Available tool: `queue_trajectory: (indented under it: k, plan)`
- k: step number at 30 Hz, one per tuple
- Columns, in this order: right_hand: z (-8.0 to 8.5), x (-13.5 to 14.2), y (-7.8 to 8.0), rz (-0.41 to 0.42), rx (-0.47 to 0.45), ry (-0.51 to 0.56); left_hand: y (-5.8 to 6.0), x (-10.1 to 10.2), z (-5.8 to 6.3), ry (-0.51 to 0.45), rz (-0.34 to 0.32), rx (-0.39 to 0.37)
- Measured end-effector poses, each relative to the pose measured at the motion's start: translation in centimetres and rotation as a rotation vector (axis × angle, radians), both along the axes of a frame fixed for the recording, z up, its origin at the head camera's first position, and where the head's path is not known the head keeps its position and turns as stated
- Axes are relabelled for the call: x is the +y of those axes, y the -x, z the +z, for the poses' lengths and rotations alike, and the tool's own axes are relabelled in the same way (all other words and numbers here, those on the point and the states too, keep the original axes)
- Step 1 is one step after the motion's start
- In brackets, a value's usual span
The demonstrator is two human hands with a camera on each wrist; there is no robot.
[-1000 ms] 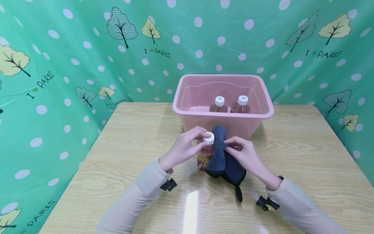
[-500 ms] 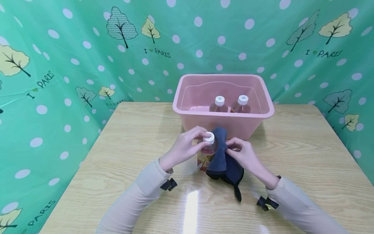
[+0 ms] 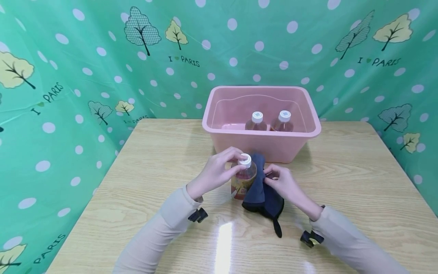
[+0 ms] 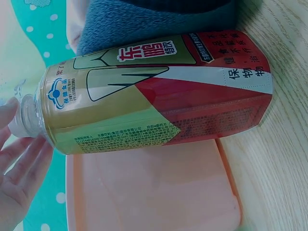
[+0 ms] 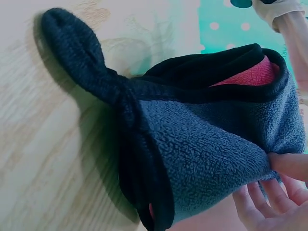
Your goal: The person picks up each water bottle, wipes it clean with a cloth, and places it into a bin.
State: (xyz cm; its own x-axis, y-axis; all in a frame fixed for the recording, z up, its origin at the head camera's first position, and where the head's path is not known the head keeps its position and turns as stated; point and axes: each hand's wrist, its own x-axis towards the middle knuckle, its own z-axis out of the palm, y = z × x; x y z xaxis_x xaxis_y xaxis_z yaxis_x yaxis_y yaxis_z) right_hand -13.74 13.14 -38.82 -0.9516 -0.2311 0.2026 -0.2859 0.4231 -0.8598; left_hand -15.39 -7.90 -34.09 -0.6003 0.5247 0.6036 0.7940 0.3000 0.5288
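An upright drink bottle point(image 3: 241, 186) stands in front of the pink bin, its red, gold and green label plain in the left wrist view. My left hand point(image 3: 219, 165) holds its white cap between thumb and fingers. Right beside the bottle is a folded towel cloth point(image 3: 256, 192), dark blue-grey with black edging and a hanging loop. My right hand point(image 3: 282, 183) pinches its upper part between thumb and fingers. A pinkish-red inner side of the cloth shows in the right wrist view, where the loop lies toward the tabletop.
The pink plastic bin point(image 3: 261, 133) stands behind the hands, close to the green curtain point(image 3: 191, 30). Inside it are two bottles with white caps, a left one point(image 3: 257, 125) and a right one point(image 3: 284, 125). A wooden table point(image 3: 164, 160) carries everything.
The cloth has come down and slightly away from the bottle, so more of the label shows. My right hand has lowered a little with it. My left hand stays on the cap.
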Motion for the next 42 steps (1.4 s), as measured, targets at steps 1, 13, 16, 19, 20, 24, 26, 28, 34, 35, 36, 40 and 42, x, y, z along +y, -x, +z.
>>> queue_trajectory:
  k: [1,13,16,19,20,24,26,28,34,35,36,40,42]
  plan:
    - [-0.1,0.0,0.0,0.004,-0.002,-0.004,0.0,0.0,0.0,0.000,0.001,-0.001]
    - [-1.8,0.3,0.6,0.074,-0.028,-0.033,0.0,0.0,0.1,0.008,-0.002,-0.013]
    - [-1.9,0.4,0.6,0.078,-0.035,-0.034,0.0,-0.1,0.1,0.012,0.005,-0.006]
    - [-1.9,0.5,0.5,0.079,-0.034,-0.021,0.0,-0.1,0.0,0.012,0.009,-0.002]
    - [-1.8,0.6,0.4,0.075,-0.033,-0.020,0.1,-0.1,0.0,0.013,0.008,-0.001]
    - [-1.6,1.0,0.1,0.056,-0.027,-0.008,0.1,-0.1,0.1,0.019,0.001,0.001]
    - [-1.4,1.3,-0.2,0.039,-0.021,-0.005,0.1,-0.1,0.1,0.025,-0.001,0.010]
    - [-1.2,1.6,-0.5,0.026,-0.018,0.005,0.1,0.0,0.2,0.027,-0.006,0.022]
    - [-0.5,2.7,-1.5,-0.010,-0.019,0.015,0.3,0.1,0.4,0.013,-0.035,0.027]
    - [-0.4,2.9,-1.6,-0.013,-0.023,0.017,0.3,0.1,0.3,0.012,-0.036,0.025]
    - [-0.4,3.1,-1.7,-0.015,-0.021,0.017,0.3,0.1,0.3,0.012,-0.035,0.021]
    - [0.0,3.6,-1.9,-0.022,-0.027,0.016,0.2,0.2,0.4,0.022,0.004,0.021]
    - [0.2,3.8,-2.0,-0.026,-0.023,0.017,0.0,0.4,0.5,0.030,0.038,0.029]
